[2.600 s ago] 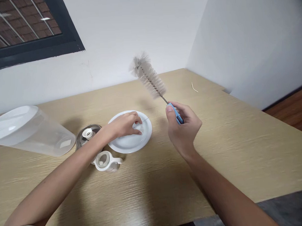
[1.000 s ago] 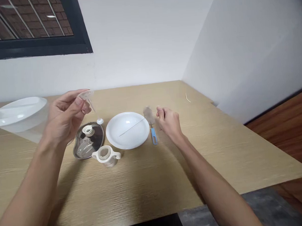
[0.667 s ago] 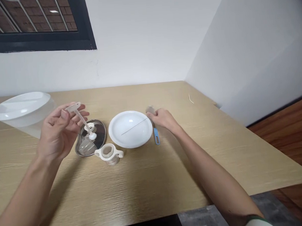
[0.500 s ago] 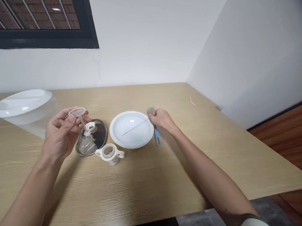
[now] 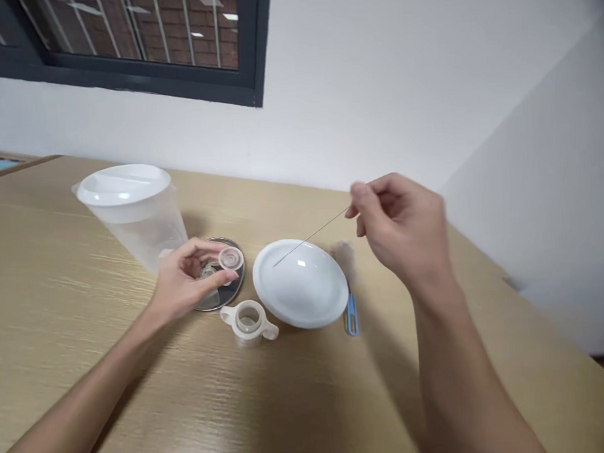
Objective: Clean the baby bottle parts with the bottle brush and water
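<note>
My left hand (image 5: 189, 275) pinches a small clear plastic part with a round, flat end (image 5: 231, 258), turned toward me. Under that hand lies a shiny metal tray (image 5: 237, 283) with clear plastic pieces, partly hidden by the fingers. Raised at the right, my right hand (image 5: 405, 225) grips one end of a thin straw brush (image 5: 312, 235). Its tip points down and left over a white bowl (image 5: 300, 300); whether it touches the bowl I cannot tell. Just left of the bowl stands a cream two-handled cup ring (image 5: 249, 321).
A lidded, translucent pitcher (image 5: 136, 217) stands behind my left hand. Right of the bowl lies a bottle brush with a blue handle (image 5: 352, 316) and blurred grey bristles (image 5: 345, 259). The wall (image 5: 328, 132) and a barred window (image 5: 138, 33) are behind the table.
My right hand has risen from beside the bowl with the straw brush. The clear part in my left hand has turned its round end toward me. The camera view has swung left.
</note>
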